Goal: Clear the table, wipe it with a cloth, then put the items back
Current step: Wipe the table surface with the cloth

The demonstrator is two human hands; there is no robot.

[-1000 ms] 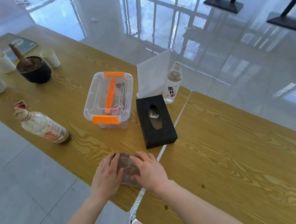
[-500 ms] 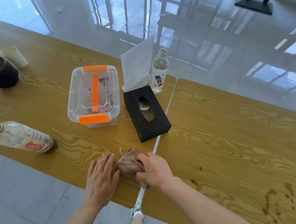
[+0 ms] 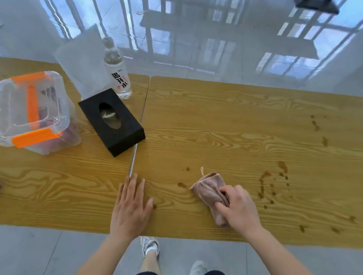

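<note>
Cloth (image 3: 209, 192) lies bunched on the right half of the bench (image 3: 240, 133), near its front edge, with the right hand (image 3: 239, 210) on top of it. That grip is narrow: the fingers curl round the wad and press it to the wood. The left hand (image 3: 131, 209) lies flat, fingers straight, across the seam (image 3: 133, 162) between the two tops, and holds nothing.

Wiping looks to be the step in hand. Brown spots (image 3: 265, 175) are scattered just right of the cloth and on toward the far right edge, with a few smaller ones to its left. The next move probably calls for a firm, flat sweep over them, perhaps with the wad spread wider to cover more.

The cloth is a soft, napped, pinkish-brown fabric with a small loop (image 3: 202, 170) at one corner. The bench is smooth, yellow, with bold wood grain. On the left half stand a matte black box (image 3: 111, 120), oblong with an oval slot, a clear plastic tub (image 3: 33, 113) with orange clasps and handle, and a clear bottle (image 3: 117, 75) with a white label. They would need returning once the surface is clean.
</note>
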